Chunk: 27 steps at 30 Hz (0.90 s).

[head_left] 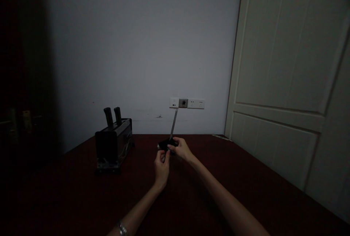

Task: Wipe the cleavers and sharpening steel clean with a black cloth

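Observation:
A long, narrow knife [174,123] points up and slightly right, its grey blade standing out against the wall. Around its lower part is a black, cloth-like piece [163,144], too dark to make out fully. My right hand [180,149] is closed on this black piece, thumb and fingers pinching it at the blade's base. Just below and to the left, my left hand [162,165] is closed, its fingertips pinched at the lower end, where a dark handle seems to show between them. The fingers hide much of the handle.
A knife block [106,150] with two black-handled knives [113,116] stands left on the dark red table [136,196]. Wall sockets [192,103] sit behind my hands. A pale panelled cabinet [276,82] borders the right side. A flat strip [222,138] lies at the far right edge.

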Each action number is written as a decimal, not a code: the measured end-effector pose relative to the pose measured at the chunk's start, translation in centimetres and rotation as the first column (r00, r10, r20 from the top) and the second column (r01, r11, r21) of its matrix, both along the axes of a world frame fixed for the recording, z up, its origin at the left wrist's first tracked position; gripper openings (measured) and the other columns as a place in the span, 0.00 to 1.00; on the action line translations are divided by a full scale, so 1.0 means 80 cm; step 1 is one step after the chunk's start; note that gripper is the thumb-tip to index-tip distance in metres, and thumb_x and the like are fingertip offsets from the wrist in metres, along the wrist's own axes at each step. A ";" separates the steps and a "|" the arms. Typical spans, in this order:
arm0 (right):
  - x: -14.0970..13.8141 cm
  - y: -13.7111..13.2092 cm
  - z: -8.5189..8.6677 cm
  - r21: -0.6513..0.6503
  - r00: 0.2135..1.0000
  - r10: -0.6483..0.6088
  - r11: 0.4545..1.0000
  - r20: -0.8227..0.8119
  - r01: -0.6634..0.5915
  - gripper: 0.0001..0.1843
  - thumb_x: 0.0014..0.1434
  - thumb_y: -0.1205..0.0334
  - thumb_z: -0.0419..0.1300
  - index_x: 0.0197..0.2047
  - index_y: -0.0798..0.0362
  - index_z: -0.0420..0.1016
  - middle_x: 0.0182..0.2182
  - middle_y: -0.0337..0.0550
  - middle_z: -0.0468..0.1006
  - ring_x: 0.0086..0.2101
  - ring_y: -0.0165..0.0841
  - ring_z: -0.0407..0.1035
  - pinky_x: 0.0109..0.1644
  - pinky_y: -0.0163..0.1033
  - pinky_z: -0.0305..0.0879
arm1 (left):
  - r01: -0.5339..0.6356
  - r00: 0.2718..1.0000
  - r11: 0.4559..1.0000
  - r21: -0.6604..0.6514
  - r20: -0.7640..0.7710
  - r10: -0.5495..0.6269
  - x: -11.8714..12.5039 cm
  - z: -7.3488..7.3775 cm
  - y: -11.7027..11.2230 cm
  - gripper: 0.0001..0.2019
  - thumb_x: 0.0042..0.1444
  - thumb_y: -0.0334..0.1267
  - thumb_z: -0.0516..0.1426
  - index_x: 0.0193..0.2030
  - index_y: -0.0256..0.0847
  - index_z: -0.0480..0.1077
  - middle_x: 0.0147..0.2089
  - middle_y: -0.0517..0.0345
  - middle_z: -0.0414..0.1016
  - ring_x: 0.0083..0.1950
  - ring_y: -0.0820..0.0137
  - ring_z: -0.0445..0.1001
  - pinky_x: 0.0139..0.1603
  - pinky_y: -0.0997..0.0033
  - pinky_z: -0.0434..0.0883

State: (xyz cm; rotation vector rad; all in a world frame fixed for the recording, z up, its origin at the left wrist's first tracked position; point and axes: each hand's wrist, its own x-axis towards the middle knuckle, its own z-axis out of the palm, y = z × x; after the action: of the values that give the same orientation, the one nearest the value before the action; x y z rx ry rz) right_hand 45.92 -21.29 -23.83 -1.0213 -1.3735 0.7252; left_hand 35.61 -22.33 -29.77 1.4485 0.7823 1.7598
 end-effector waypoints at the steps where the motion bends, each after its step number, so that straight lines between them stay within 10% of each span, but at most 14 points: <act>1: 0.000 0.001 0.003 -0.004 1.000 0.006 1.000 0.000 -0.006 0.12 0.36 0.64 0.62 0.28 0.58 0.71 0.23 0.39 0.73 0.28 0.33 0.67 0.32 0.36 0.62 | -0.002 1.000 1.000 0.002 0.001 0.002 -0.001 0.000 0.001 0.13 0.50 0.46 0.56 0.32 0.37 0.63 0.27 0.58 0.69 0.29 0.73 0.70 0.28 0.78 0.65; 14: 0.000 0.015 0.025 -0.057 0.999 0.043 0.997 0.008 -0.043 0.14 0.34 0.63 0.63 0.28 0.59 0.73 0.22 0.40 0.74 0.25 0.31 0.66 0.29 0.35 0.62 | 0.012 0.999 0.999 -0.033 0.047 -0.010 -0.003 0.000 0.009 0.14 0.49 0.47 0.56 0.30 0.37 0.62 0.24 0.60 0.68 0.25 0.74 0.69 0.23 0.80 0.62; 27: 0.033 0.051 0.100 -0.026 0.998 -0.017 0.999 0.064 0.018 0.08 0.35 0.67 0.63 0.24 0.59 0.75 0.16 0.34 0.71 0.20 0.27 0.63 0.25 0.32 0.58 | 0.029 0.997 0.997 -0.066 0.073 -0.024 -0.001 0.002 0.005 0.18 0.46 0.52 0.57 0.28 0.37 0.63 0.22 0.60 0.68 0.21 0.76 0.67 0.19 0.81 0.60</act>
State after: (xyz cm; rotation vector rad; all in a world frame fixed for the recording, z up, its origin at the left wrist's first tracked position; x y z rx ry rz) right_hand 48.57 -17.20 -15.83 -1.0844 -1.4111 0.7052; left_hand 35.49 -21.90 -29.62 1.3376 0.7738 1.7396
